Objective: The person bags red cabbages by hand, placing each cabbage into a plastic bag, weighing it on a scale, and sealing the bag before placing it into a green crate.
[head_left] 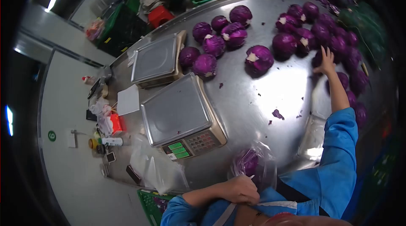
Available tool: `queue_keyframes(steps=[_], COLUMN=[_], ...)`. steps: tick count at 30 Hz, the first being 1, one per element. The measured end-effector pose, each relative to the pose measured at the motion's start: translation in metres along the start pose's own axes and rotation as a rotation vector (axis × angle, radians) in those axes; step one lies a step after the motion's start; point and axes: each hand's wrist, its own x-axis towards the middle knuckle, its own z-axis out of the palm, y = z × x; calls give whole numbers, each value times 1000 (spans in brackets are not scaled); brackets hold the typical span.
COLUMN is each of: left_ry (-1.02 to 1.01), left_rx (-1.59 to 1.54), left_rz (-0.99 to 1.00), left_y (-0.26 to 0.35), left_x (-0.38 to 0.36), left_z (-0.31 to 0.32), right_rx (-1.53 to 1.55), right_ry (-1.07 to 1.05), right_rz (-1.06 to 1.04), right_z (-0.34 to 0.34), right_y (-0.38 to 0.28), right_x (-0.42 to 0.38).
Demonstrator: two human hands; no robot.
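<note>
Head view, steel desk (pixel 253 95). Left hand (pixel 241 190) sits at the desk's near edge, just past the front corner of the near scale (pixel 179 116), fingers closed on the clear plastic around a bagged red cabbage (pixel 249 164); grip clamped on the bag. Right hand (pixel 325 62) is stretched out far beyond the near scale, fingers spread apart, touching the cabbage pile (pixel 330 35) at the far right of the desk; nothing gripped. Blue sleeve (pixel 338 158) runs back from it. A loose cabbage (pixel 259 58) lies between the pile and a smaller cluster (pixel 218 35) beyond the near scale. Second scale (pixel 156 59) sits just behind the near scale. Purple leaf scrap (pixel 278 114) lies right of the near scale.
</note>
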Motion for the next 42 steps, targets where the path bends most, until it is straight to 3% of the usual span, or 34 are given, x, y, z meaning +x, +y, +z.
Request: queue_keyframes(steps=[1,3,7,9,11,13,15,17,18,19,20,22,23,25,29,31,32,33,34,35,37,38,40,41,42], left_ry=[62,137,275,334,355,299,233,405,465,318,408,499,591,676,602,792,910,1021,1083,1170,1130,1122,954,957,837], left_rx=[-14,-14,18,132,293,395,485,741,791,823,809,792,733,658,798,774,839,1042,826,736,767,771,963,957,952], left_rz=[-27,-50,-32,-3,-36,-4,16,282,367,372,390,424,424,425,343,237,160,31,-156,-105,-52,-40,206,205,145], left_y=[-5,-14,-20,-16,-13,-17,-9,4,6,3,10,14,8,8,21,13,1,-6,-27,-25,-10,4,28,27,22], left_x=[5,13,27,33,39,44,37,26,16,-3,-7,-18,-26,-43,-84,-114,-126,-131,-138,-125,-109,-108,-108,-115,-124], left_z=[-1,-4,1,2,6,15,24,26,30,38,43,54,58,72,83,85,79,66,51,35,21,20,24,34,46], right_rx=[-105,48,167,725,1331,1616,1424,1293,1136,952,932,819,805,463,420,403,222,38,-49,-6,-61,111,147,186,217], right_ry=[-49,78,107,83,-250,-557,-1089,-1590,-1785,-1967,-1941,-2330,-2322,-2662,-2397,-1606,-1524,-1309,-1137,-959,-505,-431,-369,-327,-305], right_rz=[41,-38,80,6,-27,-380,-967,-1398,-1488,-1569,-1590,-1297,-1288,-609,-447,-1091,-1160,-1274,-1291,-1344,-1143,-1151,-1074,-1000,-1009], right_z=[0,31,54,105,58,-13,-88,-117,-114,-109,-100,-78,-63,-54,-90,-73,-131,-146,-153,-129,-158,-171,-180,-177,-161], right_y=[1,37,56,85,23,-51,-113,-160,-170,-177,-183,-191,-195,-202,-203,-182,-184,-182,-183,-180,-188,-177,-160,-148,-137], right_x=[4,30,36,45,-19,-89,-136,-189,-217,-240,-254,-277,-285,-308,-336,-333,-328,-329,-333,-329,-329,-334,-360,-381,-400])
